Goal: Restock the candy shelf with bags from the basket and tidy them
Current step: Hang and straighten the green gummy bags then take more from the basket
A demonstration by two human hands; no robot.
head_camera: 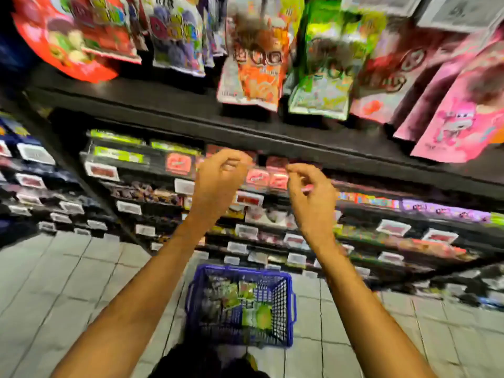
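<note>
A blue wire basket (286, 304) stands on the tiled floor below me, with green and dark candy bags (256, 315) inside. The black candy shelf (169, 105) above holds upright bags: an orange one (259, 75), a green one (324, 85), pink ones (452, 115) at the right. My left hand (218, 181) and my right hand (311, 192) are raised side by side just under the shelf's front edge. Fingers of both hang loosely curled and hold nothing. The picture is blurred.
Lower shelves (272, 214) with small packets and white price tags run down behind my hands. A second shelving unit (32, 186) stands at the left. Grey floor tiles (68, 282) spread around the basket.
</note>
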